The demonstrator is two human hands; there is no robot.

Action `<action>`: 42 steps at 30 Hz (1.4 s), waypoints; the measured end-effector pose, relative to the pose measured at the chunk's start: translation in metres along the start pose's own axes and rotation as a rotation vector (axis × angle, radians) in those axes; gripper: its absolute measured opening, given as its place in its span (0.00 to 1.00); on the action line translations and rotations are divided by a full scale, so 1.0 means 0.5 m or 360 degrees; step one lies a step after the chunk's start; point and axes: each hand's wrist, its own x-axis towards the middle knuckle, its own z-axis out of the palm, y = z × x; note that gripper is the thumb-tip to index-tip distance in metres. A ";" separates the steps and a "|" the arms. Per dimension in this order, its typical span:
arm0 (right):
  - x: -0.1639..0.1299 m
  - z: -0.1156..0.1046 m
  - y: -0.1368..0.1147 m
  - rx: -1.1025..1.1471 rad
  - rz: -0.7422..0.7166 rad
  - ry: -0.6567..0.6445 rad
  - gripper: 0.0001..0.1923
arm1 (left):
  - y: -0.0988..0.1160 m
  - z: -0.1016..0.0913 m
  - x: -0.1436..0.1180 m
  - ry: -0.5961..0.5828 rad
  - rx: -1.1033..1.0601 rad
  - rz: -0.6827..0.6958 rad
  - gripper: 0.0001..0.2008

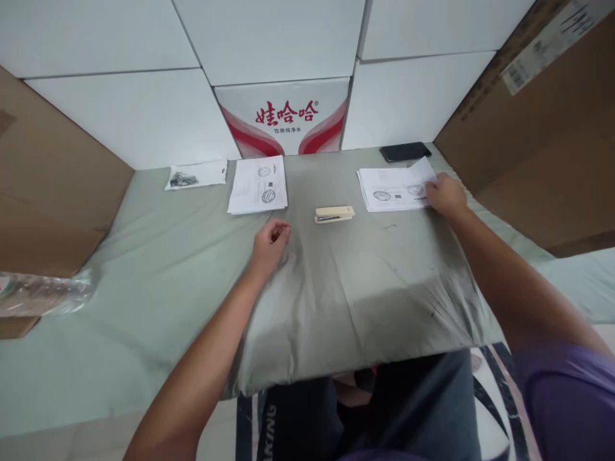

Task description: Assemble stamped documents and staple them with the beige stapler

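— What lies at the back of the bench [336,282]?
— A phone [405,152] at the right, a red-and-white carton [284,118] in the middle.
— And to the left?
— A small bag [196,175] of dark bits, with a paper stack [258,184] beside it. A beige stapler [334,214] lies mid-bench, apart from both.

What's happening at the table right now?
A person sits at a cloth-covered table. The right hand rests on the right paper stack, lifting its top sheet's corner. The left hand lies loosely curled on the cloth, empty. A stapler sits between them, beside another stack.
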 end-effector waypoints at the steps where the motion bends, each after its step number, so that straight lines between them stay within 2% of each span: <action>1: -0.003 0.000 -0.002 -0.0014 -0.0002 0.0029 0.22 | 0.000 0.000 0.000 -0.0002 0.0002 0.0004 0.06; 9: -0.027 -0.008 -0.023 -0.0133 0.0074 0.0255 0.30 | -0.004 -0.001 0.000 -0.0013 0.0008 0.0012 0.07; 12: -0.045 -0.010 -0.029 -0.0092 -0.0010 0.0451 0.26 | -0.001 0.001 -0.001 -0.0007 0.0011 0.0025 0.07; 15: -0.090 -0.007 -0.055 0.0069 -0.0290 0.0566 0.21 | 0.004 0.002 -0.002 -0.0006 0.0026 0.0027 0.07; 17: -0.153 -0.007 -0.093 0.0246 -0.0603 0.0577 0.17 | 0.007 0.002 -0.002 0.0010 0.0044 0.0018 0.06; 18: -0.196 -0.010 -0.118 0.0351 -0.0833 0.0570 0.14 | 0.008 0.001 -0.002 0.0017 0.0058 0.0016 0.06; 19: -0.248 -0.014 -0.147 0.0455 -0.1115 0.0510 0.11 | 0.009 0.000 -0.002 0.0022 0.0072 0.0018 0.07; 21: -0.370 -0.026 -0.210 0.0578 -0.1841 0.0185 0.06 | 0.010 -0.001 -0.001 0.0020 0.0087 0.0017 0.07; 22: -0.436 -0.031 -0.241 0.0589 -0.2229 -0.0044 0.06 | 0.010 -0.001 -0.001 0.0019 0.0084 0.0013 0.07; 24: -0.569 -0.030 -0.295 0.0714 -0.2903 -0.0303 0.09 | 0.009 0.001 -0.001 0.0021 0.0058 -0.0001 0.07; 25: -0.630 -0.023 -0.317 0.0844 -0.3168 -0.0415 0.10 | 0.008 0.002 -0.001 0.0030 0.0039 -0.0008 0.07; 27: -0.735 0.002 -0.348 0.0894 -0.3397 -0.0707 0.09 | 0.008 0.005 -0.001 0.0054 0.0005 -0.0024 0.06; 28: -0.776 0.018 -0.358 0.0874 -0.3556 -0.0936 0.08 | 0.010 0.004 0.000 0.0073 -0.0010 -0.0035 0.06; 30: -0.831 0.050 -0.370 0.0686 -0.3688 -0.1348 0.07 | 0.019 -0.006 0.003 0.0102 -0.0011 -0.0042 0.05; 32: -0.854 0.070 -0.375 0.0576 -0.3708 -0.1515 0.07 | 0.040 -0.032 0.008 0.0094 0.0094 0.0017 0.05; 35: -0.852 0.079 -0.380 0.0607 -0.3666 -0.1514 0.08 | 0.080 -0.097 0.025 0.0007 0.0524 0.0152 0.08; 37: -0.847 0.080 -0.385 0.0656 -0.3659 -0.1540 0.09 | 0.097 -0.146 0.049 -0.0104 0.0881 0.0128 0.11; 40: -0.853 0.090 -0.389 0.0682 -0.3681 -0.1589 0.10 | 0.087 -0.194 0.108 -0.0320 0.1259 0.0108 0.25; 42: -0.862 0.103 -0.388 0.0685 -0.3710 -0.1555 0.09 | 0.066 -0.197 0.151 -0.0416 0.1387 0.0058 0.34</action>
